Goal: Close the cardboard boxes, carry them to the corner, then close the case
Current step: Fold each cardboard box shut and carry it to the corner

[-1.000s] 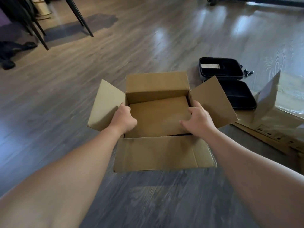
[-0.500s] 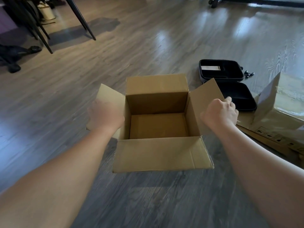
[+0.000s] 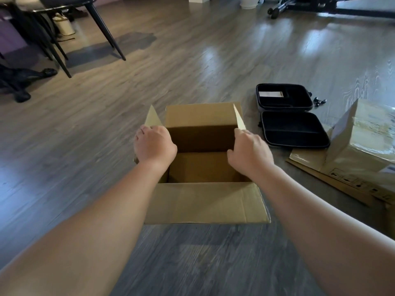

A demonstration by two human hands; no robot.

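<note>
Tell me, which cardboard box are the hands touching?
The open box in the middle; left hand and right hand hold its side flaps. The other box sits untouched at right.

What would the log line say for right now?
hands: left, right gripping side flaps | brown cardboard box: open, on floor | black zip case: open

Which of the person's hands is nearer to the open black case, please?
Right. The right hand holds the box's right flap, beside the black case; the left hand is across the box, farther away.

Cardboard box [image 3: 203, 201] plain brown; case [image 3: 292, 116] black; floor [image 3: 192, 60] grey wood-grain.
</note>
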